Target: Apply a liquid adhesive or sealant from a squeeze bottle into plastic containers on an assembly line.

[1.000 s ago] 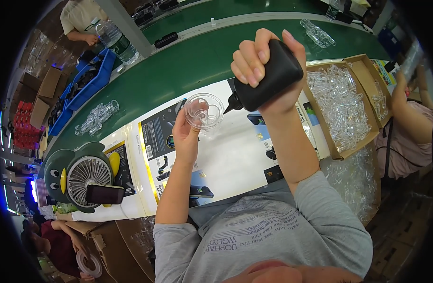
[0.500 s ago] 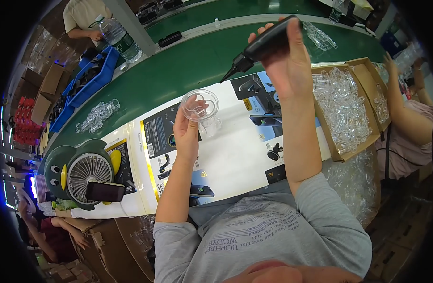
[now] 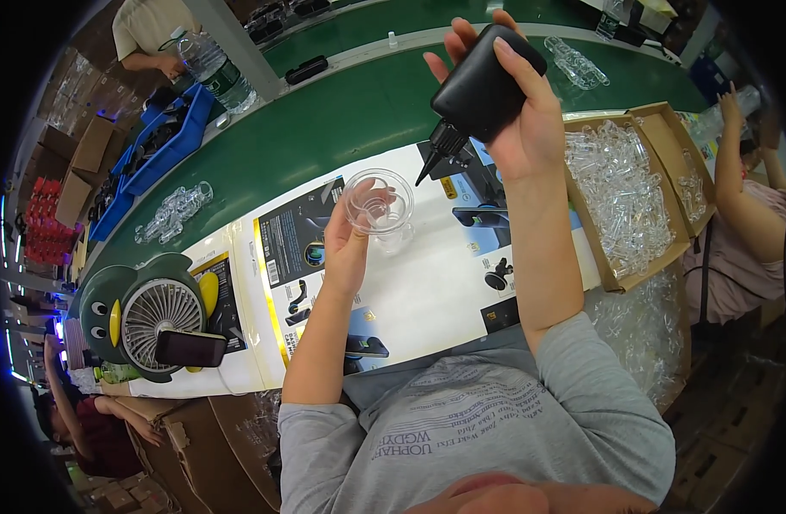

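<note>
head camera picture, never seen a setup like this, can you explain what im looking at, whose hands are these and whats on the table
There is no machine here: these are a person's own bare hands. The person wears two wide fisheye cameras side by side on the head; this is the left one's view, looking down, so straight edges bend near the rim.

The left hand holds a clear plastic piece with a round rim. The right hand holds a black bottle, its nozzle pointing down near the piece, not touching it.

Below them lies a white printed sheet. To the right is a cardboard box of clear parts; to the left, a penguin-shaped fan with a phone before it.
</note>
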Motion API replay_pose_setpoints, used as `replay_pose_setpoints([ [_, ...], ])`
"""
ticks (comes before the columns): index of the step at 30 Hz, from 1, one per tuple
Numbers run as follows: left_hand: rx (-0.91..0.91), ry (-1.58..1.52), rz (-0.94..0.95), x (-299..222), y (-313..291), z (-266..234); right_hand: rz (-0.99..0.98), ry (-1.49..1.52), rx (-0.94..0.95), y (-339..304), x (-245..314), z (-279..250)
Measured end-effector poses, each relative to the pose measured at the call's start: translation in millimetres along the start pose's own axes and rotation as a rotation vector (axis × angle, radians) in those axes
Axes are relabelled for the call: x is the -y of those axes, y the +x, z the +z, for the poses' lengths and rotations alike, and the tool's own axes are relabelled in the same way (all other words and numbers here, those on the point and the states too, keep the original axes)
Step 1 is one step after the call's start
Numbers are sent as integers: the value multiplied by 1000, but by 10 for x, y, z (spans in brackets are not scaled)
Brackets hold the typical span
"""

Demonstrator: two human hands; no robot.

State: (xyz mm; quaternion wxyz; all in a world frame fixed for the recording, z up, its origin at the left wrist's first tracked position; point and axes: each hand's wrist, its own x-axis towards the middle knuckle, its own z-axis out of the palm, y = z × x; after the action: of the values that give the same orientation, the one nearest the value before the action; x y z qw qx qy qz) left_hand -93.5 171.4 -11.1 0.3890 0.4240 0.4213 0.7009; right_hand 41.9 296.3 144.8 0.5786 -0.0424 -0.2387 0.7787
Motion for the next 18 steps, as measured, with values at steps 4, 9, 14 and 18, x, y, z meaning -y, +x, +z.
replay_pose_setpoints([
  [4, 19, -8, -2, -36, -7, 24, 22, 13, 177, 72, -45, -340],
  [9, 34, -40, 5, -54, -13, 2, -20, -235, 328, 37, -77, -361],
  [14, 17, -38, -3, -68, -17, 18, -6, -230, 334, 40, -87, -358],
  [18, 28, -46, 6, -61, -9, 12, -2, -232, 334, 38, -89, -354],
])
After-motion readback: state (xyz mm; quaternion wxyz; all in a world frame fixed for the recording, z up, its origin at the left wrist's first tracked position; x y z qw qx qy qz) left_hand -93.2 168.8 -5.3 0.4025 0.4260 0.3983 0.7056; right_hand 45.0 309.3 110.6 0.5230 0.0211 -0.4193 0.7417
